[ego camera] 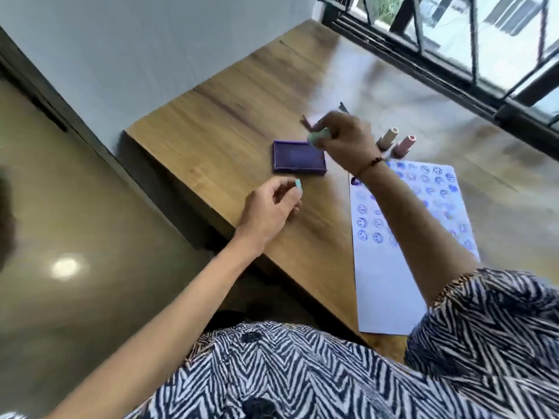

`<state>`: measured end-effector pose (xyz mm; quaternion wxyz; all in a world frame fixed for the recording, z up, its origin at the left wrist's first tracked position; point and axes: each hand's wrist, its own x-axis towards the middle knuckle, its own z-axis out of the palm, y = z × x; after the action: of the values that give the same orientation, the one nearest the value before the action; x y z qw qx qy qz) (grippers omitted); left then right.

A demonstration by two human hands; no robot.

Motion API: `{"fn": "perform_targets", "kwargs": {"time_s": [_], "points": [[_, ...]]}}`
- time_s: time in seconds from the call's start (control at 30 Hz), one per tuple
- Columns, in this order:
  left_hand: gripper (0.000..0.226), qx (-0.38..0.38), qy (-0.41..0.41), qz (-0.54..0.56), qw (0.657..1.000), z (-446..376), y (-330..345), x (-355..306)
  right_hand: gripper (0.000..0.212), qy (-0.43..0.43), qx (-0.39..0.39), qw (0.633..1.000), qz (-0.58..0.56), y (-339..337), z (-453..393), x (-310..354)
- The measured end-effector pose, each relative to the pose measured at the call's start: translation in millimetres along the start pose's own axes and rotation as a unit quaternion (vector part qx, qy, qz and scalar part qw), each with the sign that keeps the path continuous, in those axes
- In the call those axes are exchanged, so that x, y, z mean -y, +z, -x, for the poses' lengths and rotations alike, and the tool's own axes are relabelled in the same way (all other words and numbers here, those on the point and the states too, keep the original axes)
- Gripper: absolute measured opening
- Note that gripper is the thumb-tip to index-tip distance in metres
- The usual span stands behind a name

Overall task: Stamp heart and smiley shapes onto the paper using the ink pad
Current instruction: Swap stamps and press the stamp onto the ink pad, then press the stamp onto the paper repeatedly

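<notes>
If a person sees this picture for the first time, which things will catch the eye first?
First the white paper at the right of the wooden table, half filled with blue smileys and hearts. Then the purple ink pad at the middle, with the right hand bringing a pale green stamp to its corner. The left hand pinches a small green cap nearby.

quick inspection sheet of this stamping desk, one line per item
surface: wooden table, bare at the far end
job's things: open purple ink pad; paper part-covered in blue stamps; mint stamp
clutter: two pinkish stamps standing beyond the paper
grippers: right hand holds the mint stamp at the pad's far corner; left hand pinches a small mint cap
cables: nothing seen
surroundings: white wall, window grille, glossy floor
</notes>
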<state>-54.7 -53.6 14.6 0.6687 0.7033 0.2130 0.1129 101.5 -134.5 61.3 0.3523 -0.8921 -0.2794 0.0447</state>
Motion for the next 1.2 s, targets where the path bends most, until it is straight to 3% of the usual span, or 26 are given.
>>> {"fn": "perform_targets", "kwargs": {"time_s": [0.1,0.2,0.33,0.47,0.6,0.73,0.83,1.2], "points": [[0.022,0.061,0.029,-0.026,0.997,4,21,-7,0.005,0.101,-0.096,0.98,-0.144,-28,45,-27],[0.032,0.161,0.055,-0.062,0.983,9,52,-18,0.015,0.176,-0.171,0.944,-0.22,-58,95,-50],[0.035,0.263,0.077,-0.08,0.958,12,91,-27,0.015,0.246,-0.228,0.911,-0.239,-82,156,-71],[0.03,0.325,0.064,-0.09,0.939,9,114,-22,0.011,0.297,-0.258,0.901,-0.181,-93,195,-84],[0.023,0.343,0.085,-0.124,0.927,10,123,-12,0.015,0.316,-0.266,0.9,-0.141,-100,212,-86],[0.029,0.344,0.109,-0.141,0.922,10,122,-8,0.016,0.33,-0.263,0.906,-0.03,-101,216,-92],[0.027,0.338,0.132,-0.154,0.919,11,121,-7,0.017,0.312,-0.236,0.918,0.061,-98,212,-93],[0.025,0.315,0.163,-0.168,0.92,12,123,-7,0.02,0.279,-0.127,0.934,0.186,-91,193,-93]]}}
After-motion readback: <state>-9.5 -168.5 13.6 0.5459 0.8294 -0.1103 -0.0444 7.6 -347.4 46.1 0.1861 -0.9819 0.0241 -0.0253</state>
